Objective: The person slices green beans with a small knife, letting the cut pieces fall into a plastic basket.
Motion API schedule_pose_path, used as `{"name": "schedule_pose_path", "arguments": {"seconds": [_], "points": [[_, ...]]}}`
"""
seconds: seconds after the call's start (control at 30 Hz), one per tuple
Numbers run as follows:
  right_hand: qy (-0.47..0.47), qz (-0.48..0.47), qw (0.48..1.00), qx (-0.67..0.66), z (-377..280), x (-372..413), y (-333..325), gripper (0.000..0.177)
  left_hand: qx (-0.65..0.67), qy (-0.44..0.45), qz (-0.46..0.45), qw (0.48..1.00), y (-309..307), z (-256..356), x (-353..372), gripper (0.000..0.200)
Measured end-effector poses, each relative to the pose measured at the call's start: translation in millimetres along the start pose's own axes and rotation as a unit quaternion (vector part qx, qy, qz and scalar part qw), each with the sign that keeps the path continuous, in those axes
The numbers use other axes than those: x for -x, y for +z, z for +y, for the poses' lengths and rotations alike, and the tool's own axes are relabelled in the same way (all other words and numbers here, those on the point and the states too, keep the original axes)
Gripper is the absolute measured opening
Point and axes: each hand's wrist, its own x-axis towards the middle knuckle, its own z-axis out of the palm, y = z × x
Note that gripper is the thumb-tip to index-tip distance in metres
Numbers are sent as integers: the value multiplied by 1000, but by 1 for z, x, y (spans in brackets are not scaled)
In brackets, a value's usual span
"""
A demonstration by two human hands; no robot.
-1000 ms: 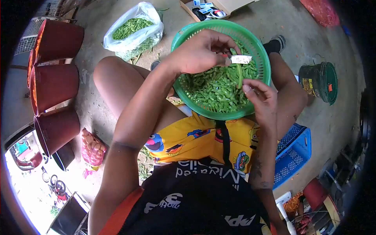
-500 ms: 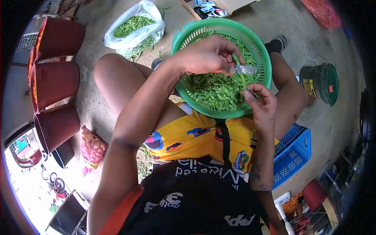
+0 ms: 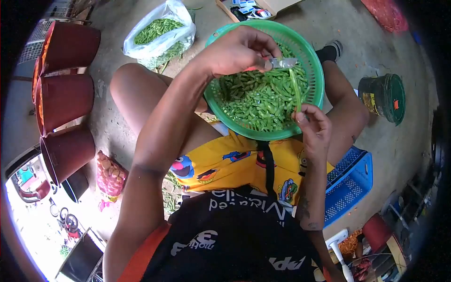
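Note:
My left hand (image 3: 237,54) is closed around a small knife (image 3: 283,62) with a reddish handle, its short blade pointing right over the basket. In my right hand (image 3: 314,123), thumb and fingers pinch the lower end of a long green bean (image 3: 296,89), which stands up towards the blade. The bean's upper end is just below the knife. Under both hands, a green plastic basket (image 3: 320,89) with slotted walls rests at my lap. Many short cut bean pieces (image 3: 263,105) fill it.
Left of the basket stands a white plastic bag (image 3: 134,48) of green pieces. Dark red buckets (image 3: 70,108) line the left side, near a net bag (image 3: 110,176). A blue crate (image 3: 350,192) and a dark lidded bucket (image 3: 383,98) sit right. An open cardboard box (image 3: 277,5) lies ahead.
My left hand with the knife has moved up and left, away from the bean. A green piece by its fingers no longer shows. My right hand stays nearly in place.

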Motion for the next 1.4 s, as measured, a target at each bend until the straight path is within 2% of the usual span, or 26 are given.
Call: {"name": "schedule_pose_path", "arguments": {"seconds": [0.07, 0.13, 0.27, 0.3, 0.33, 0.4, 0.47, 0.53, 0.6, 0.7, 0.77, 0.87, 0.93, 1.07, 1.17, 1.2, 1.27, 1.33, 1.4], "points": [[11, 7, 1000, -12, 1, 0, 1, 23, -30, -17, -17, 999, 4, -1, 0, 38], [8, 14, 1000, 23, -4, -2, 7, 22, -57, 69, -30, 996, 25, -8, -2, 38], [-5, 9, 999, 33, -2, -2, 6, 23, -85, 8, -68, 994, 37, 0, -2, 34], [-3, 11, 999, 41, -7, -1, 7, 23, -119, 47, -56, 990, 31, -1, -2, 28], [-1, 12, 999, 48, -10, 0, 7, 23, -118, 48, -55, 990, 24, 0, -1, 28], [-2, 16, 999, 48, -10, 1, 4, 22, -66, 1, -19, 998, 9, 3, -1, 27], [-1, 19, 999, 48, -7, 0, 4, 22, -59, -1, -25, 998, 7, -3, -2, 31], [-3, 33, 998, 49, -4, -1, 7, 22, -95, 44, -39, 994, 23, -3, -1, 33], [-8, 26, 999, 47, -3, -4, 9, 22, -135, 12, -82, 987, 37, 3, 0, 33], [-9, 25, 999, 47, -9, -3, 11, 21, -114, -2, -80, 990, 34, 3, 0, 32], [-11, 31, 998, 46, -12, -3, 10, 21, -43, -4, -53, 998, 16, -4, -3, 31], [-18, 16, 999, 45, -9, -5, 6, 21, -89, 14, -29, 996, 12, 3, -2, 31], [-12, 25, 999, 45, -8, -8, 11, 20, -101, 44, -53, 992, 27, 1, -1, 37], [-23, 6, 1000, 9, -12, -10, 20, 21, -105, -9, -77, 991, 45, 3, 1, 38], [-22, 13, 999, 19, -11, -8, 15, 21, -122, 34, -73, 989, 29, -1, -3, 31], [-17, 12, 999, 33, -11, -7, 14, 21, -123, 34, -74, 989, 22, -2, -3, 31], [-15, 13, 999, 47, -11, -6, 12, 22, -42, 13, -46, 998, 9, -4, -5, 32], [-10, 18, 999, 33, -8, -7, 13, 23, -40, 8, -44, 998, 13, -1, -3, 33], [-12, 22, 999, 29, -8, -8, 17, 23, -110, 76, -69, 989, 30, -5, -3, 34]]}}
